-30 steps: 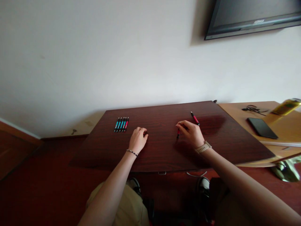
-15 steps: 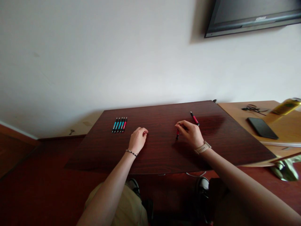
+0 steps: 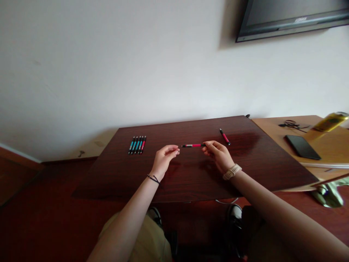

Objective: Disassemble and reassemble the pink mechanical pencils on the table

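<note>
Pointing sideways, a thin red and black pen (image 3: 195, 145) is up over the dark table, in the gap between the two hands. It is a smooth, straight stick with a pale patch on its side. The right hand (image 3: 216, 153) pinches its black end with thumb and fingers, so that end is partly hidden. The left hand (image 3: 165, 156) is loosely open, with its bent fingertips just beside the other end. The dark table (image 3: 174, 133) looks shiny and has thin wood lines. Another red pen (image 3: 225, 137) lies aslant on it, past the right hand. On the left side, four blue pens (image 3: 135, 145) and one red pen (image 3: 143, 145) lie side by side in a neat row. Their writing is too small to read. A beaded bracelet (image 3: 154, 178) goes round the left wrist, and a pale strap (image 3: 232, 171) goes round the right one. On the light wood table (image 3: 264, 127) are a flat black phone (image 3: 302, 147), a thin curly cord (image 3: 293, 125) and a shiny yellow can (image 3: 329, 122). The black TV (image 3: 294, 18) is cut off at the top and right. Under the light wood table, a greenish thing (image 3: 328, 196) is too blurry to name.
</note>
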Tool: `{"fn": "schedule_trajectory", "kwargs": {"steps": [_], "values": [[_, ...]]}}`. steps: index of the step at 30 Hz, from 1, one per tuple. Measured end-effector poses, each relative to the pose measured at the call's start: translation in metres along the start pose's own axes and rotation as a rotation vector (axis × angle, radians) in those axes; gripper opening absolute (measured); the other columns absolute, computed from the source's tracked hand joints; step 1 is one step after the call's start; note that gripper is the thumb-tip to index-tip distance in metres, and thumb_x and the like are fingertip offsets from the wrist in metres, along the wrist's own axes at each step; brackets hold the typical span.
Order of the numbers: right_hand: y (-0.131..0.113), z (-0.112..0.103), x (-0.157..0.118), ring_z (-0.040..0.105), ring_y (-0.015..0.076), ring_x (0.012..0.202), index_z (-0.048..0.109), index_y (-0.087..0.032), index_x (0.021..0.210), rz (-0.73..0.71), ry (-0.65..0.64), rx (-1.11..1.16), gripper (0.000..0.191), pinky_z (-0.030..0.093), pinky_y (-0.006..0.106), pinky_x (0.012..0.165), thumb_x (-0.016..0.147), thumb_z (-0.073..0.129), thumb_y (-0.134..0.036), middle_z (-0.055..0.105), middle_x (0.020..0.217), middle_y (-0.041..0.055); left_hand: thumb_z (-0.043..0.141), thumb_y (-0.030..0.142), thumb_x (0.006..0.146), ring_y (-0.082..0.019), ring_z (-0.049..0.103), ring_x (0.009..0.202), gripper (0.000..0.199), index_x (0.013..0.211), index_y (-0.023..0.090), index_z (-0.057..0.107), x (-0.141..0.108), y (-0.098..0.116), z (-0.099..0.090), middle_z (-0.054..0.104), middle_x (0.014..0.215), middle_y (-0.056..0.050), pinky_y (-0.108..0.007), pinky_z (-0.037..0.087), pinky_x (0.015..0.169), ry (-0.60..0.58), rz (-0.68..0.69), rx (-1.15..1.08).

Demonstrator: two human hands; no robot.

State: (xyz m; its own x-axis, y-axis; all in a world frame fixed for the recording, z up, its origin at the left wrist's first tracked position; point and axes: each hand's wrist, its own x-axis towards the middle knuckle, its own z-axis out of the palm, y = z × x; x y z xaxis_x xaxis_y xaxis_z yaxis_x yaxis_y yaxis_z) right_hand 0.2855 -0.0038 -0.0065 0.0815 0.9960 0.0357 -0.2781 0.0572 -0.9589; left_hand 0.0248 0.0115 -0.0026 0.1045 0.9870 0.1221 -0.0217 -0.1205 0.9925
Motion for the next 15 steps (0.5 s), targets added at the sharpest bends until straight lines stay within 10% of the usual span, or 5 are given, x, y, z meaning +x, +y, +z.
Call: {"fn": "schedule_trajectory", "kwargs": {"steps": [15], "values": [[0.0009, 0.0052, -0.0044, 0.062, 0.0119, 0.066, 0.073, -0.020, 0.098, 0.016, -0.055, -0.026, 0.040, 0.050, 0.024, 0.060, 0.083, 0.080, -0.056, 0.074, 0.084, 0.0034, 0.083, 0.034, 0.080, -0.020, 0.073, 0.095, 0.032, 0.106, 0.018, 0.075, -0.0009, 0.0009, 0.0032, 0.078, 0.105, -0.010, -0.031, 0.054, 0.082, 0.073, -0.035, -0.071]]}}
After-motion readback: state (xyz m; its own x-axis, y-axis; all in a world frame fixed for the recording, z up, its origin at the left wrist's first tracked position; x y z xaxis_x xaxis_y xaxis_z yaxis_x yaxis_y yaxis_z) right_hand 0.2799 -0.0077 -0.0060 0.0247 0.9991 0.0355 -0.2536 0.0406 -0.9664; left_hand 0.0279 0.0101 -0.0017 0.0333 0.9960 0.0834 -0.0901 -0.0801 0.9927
